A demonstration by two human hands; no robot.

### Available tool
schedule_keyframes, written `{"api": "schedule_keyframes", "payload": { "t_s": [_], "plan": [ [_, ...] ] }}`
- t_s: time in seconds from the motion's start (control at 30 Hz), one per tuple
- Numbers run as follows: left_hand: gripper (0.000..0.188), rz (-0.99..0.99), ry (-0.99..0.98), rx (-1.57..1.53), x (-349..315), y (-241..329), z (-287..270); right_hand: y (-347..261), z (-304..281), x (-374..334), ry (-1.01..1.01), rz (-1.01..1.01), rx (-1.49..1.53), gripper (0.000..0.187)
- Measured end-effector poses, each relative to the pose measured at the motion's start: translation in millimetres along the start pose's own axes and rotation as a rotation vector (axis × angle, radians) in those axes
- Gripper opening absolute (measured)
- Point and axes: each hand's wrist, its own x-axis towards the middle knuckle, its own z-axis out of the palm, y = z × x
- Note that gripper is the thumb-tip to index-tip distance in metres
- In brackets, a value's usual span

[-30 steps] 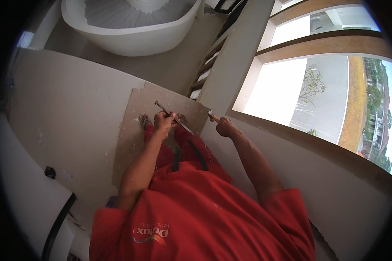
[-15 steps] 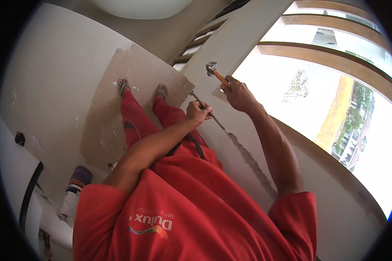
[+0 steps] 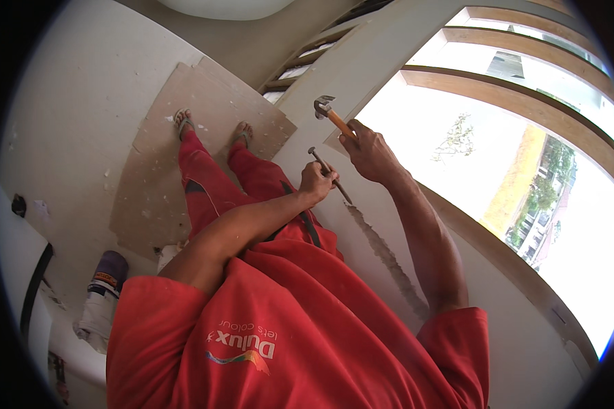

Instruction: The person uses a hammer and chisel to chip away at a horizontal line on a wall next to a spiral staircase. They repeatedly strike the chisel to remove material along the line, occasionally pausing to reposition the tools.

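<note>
My left hand (image 3: 317, 184) is closed round the shaft of a metal chisel (image 3: 341, 191). The chisel's tip meets the wall at the upper end of a rough grey groove (image 3: 385, 255) chipped into the white wall (image 3: 361, 286). My right hand (image 3: 373, 153) grips the orange-brown handle of a claw hammer (image 3: 339, 123). The hammer's metal head is in the air, apart from the chisel's struck end and a short way above it in the picture.
A window with wooden bars (image 3: 505, 88) opens on the right. Under my sandalled feet lies a brown board (image 3: 150, 170). A purple-topped cylindrical container (image 3: 106, 279) stands at left, near a dark bar-like edge (image 3: 35, 290). A white rounded shape (image 3: 225, 5) is at the top.
The chisel is tilted more steeply, and its struck end has shifted right relative to my left hand. The hammer remains raised. The whole view has shifted slightly.
</note>
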Motion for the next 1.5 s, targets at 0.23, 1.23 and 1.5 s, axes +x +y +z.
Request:
{"api": "schedule_keyframes", "payload": {
  "t_s": [0.23, 1.23, 1.5],
  "plan": [
    [0.001, 0.045, 0.002, -0.044, 6.8, -2.7, -2.0, -0.3, -0.9, -3.1, -0.024, -0.014, -0.015, 0.031],
    [0.004, 0.12, -0.001, -0.035, -0.1, -10.4, -1.3, -101.3, -48.8, -10.4, 0.117, -0.281, -0.018, 0.032],
    [0.005, 0.137, -0.013, -0.012, 0.2, -20.6, -4.2, -38.3, 0.9, 24.5, -0.33, -0.134, -0.518, 0.033]
  ]
}}
